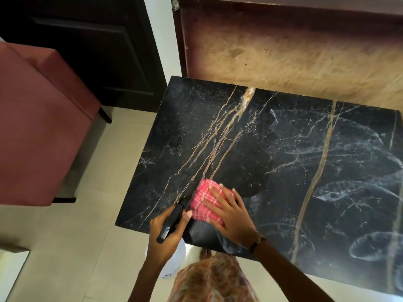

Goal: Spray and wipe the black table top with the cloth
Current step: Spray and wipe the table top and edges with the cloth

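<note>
The black marble-patterned table top with gold veins fills the middle and right of the view. A folded pink checked cloth lies near its front left corner. My right hand presses flat on the cloth, fingers spread. My left hand grips the black trigger head of a spray bottle at the table's front edge; the bottle's pale translucent body hangs below the hand. Wet smears show on the right part of the top.
A reddish upholstered seat stands to the left on the pale tiled floor. A worn brown wooden panel rises right behind the table. A dark cabinet is at the back left.
</note>
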